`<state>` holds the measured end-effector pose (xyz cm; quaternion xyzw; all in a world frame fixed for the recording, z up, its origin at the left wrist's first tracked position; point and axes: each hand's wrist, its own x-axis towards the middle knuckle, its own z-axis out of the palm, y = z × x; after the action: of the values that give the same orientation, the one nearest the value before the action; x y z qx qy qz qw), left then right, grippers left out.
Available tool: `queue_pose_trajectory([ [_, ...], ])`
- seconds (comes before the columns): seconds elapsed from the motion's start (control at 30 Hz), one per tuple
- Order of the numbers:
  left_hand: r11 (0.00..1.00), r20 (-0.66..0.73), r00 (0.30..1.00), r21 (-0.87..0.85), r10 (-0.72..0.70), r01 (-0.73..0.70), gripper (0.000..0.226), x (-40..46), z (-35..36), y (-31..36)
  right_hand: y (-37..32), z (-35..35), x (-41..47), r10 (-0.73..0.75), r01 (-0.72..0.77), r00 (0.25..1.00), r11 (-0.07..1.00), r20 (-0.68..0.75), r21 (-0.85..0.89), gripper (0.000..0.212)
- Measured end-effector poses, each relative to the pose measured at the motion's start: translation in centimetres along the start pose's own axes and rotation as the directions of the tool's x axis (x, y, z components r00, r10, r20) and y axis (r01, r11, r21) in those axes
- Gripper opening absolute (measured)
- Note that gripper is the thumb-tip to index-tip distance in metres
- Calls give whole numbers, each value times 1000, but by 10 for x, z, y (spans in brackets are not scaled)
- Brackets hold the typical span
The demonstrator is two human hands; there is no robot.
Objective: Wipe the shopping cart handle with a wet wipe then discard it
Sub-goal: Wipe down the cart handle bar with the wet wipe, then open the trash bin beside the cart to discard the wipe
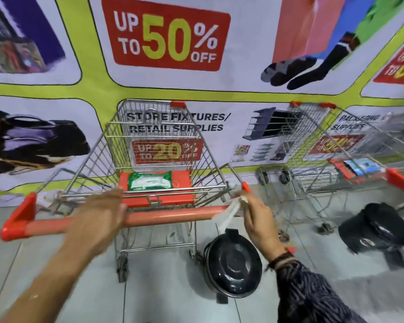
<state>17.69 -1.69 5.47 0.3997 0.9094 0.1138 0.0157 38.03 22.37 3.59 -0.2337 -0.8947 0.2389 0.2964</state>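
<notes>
A person's view looks down at a metal shopping cart point(154, 145) in the centre of the frame, parked against a wall banner point(166, 33) advertising discounts. The cart's orange handle point(173, 214) runs across the middle of the picture. The left hand point(98, 217), at centre left, lies flat with fingers spread loosely open over the handle, gripping nothing. The right hand point(257, 220), at centre right, pinches a thin white wet wipe point(229, 213) between its fingertips; the wipe dangles just beside the right end of the handle, above a round black lidded bin point(233, 262) on the tiled floor at lower centre. A green pack of wipes point(149, 180) rests on the cart's orange child seat. A second cart point(324, 145) stands at the right, with another black bin point(376, 227) tipped on the floor below it.
</notes>
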Motion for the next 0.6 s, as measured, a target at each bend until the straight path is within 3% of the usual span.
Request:
queue_pose_trajectory([
  [0.03,995,12,995,-24,97,-96,54,6,10,29,-1,0,2,153,-138,983,980,-99,141,36],
  [0.1,950,88,948,-84,307,-300,51,19,32,83,2,-3,10,457,-314,865,816,-209,486,34],
  [0.13,909,118,902,-86,416,-408,54,27,42,106,6,-7,13,578,-321,785,686,-222,653,31],
  [0.2,830,184,811,-56,555,-555,58,42,52,144,20,-25,8,759,-297,612,480,-222,825,27],
  [0.3,672,117,673,54,731,-739,60,61,62,175,52,-46,-26,895,-426,390,382,-215,820,14],
  [0.4,582,103,597,149,795,-800,57,75,59,197,78,-50,-78,945,-409,271,287,-186,866,23],
  [0.43,548,108,556,98,824,-831,58,79,64,204,85,-48,-93,961,-436,218,249,-167,865,25],
  [0.5,534,250,518,6,818,-845,59,85,72,213,97,-39,-117,979,-545,130,201,-155,814,26],
  [0.6,551,247,525,-44,814,-833,52,87,74,212,110,-17,-149,949,-705,132,292,-286,646,26],
])
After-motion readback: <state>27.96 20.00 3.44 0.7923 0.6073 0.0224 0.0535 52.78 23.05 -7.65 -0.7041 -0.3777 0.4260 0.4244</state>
